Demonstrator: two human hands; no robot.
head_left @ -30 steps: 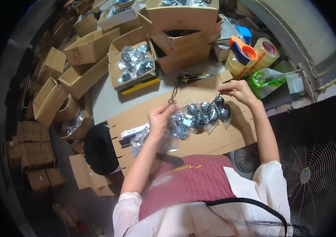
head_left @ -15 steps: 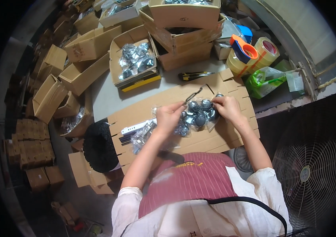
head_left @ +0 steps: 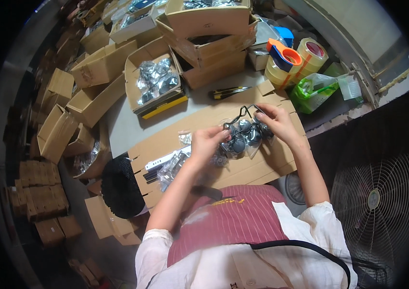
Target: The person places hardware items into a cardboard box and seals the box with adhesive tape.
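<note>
A thin black wire-like piece [head_left: 242, 112], bent into angles, spans the gap between my two hands; whether it is stiff wire or cord I cannot tell. One end is pinched in my left hand [head_left: 208, 143]. The fingers of my right hand [head_left: 277, 123] close on its other end. Just below the piece lie casters [head_left: 252, 137] with round dark wheels, in clear plastic bags on a flattened cardboard sheet [head_left: 274, 161]. Beside my left wrist are a white metal strip [head_left: 168, 158] with holes and a clear bag of small parts [head_left: 171, 171].
A utility knife [head_left: 228, 92] lies beyond the cardboard. Behind it stand an open box of bagged parts [head_left: 134, 103] and stacked cartons [head_left: 216, 70]. Tape rolls [head_left: 313, 58], an orange-and-blue tape dispenser [head_left: 285, 54] and a green bag [head_left: 313, 89] sit at right, a large fan [head_left: 374, 198] below.
My right hand has left the bagged casters, moved up and taken the end of the black piece. That piece now stretches between both hands. The whole view has shifted slightly.
</note>
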